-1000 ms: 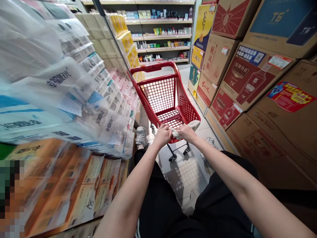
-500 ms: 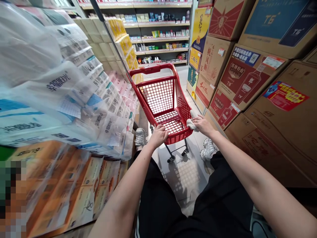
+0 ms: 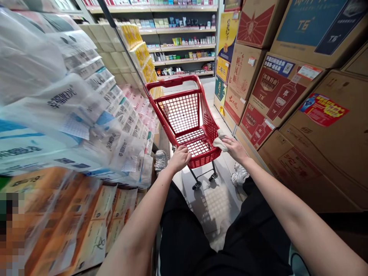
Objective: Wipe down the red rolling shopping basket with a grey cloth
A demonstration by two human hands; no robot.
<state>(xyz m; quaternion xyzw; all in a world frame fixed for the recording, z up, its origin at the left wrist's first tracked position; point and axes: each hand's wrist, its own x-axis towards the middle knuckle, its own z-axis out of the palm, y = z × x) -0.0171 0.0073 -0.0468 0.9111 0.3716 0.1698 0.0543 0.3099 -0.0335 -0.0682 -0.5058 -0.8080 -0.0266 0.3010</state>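
Observation:
A red plastic shopping cart [image 3: 178, 111] with a grid basket stands on wheels between my feet. My left hand [image 3: 180, 158] is closed over the basket's near rim, at its left corner. At the near right corner, my right hand [image 3: 233, 147] grips a whitish cloth [image 3: 220, 141], which lies against the cart's right side. Part of the cloth is hidden under my fingers. The basket's floor shows through the grid with nothing in it. A dark pole [image 3: 123, 42] rises from the cart's far left corner.
Stacked plastic-wrapped tissue packs [image 3: 86, 111] line the left side, with orange packs [image 3: 57, 214] nearer me. Cardboard cartons [image 3: 276, 88] are piled along the right. Shelves of bottles and boxes [image 3: 184, 30] stand at the far end. Pale tiled floor [image 3: 184, 184] runs between.
The view has shifted slightly, so the cart and goods sit a little further left. My right hand and the cloth have moved slightly up along the cart's side. My left hand keeps its hold.

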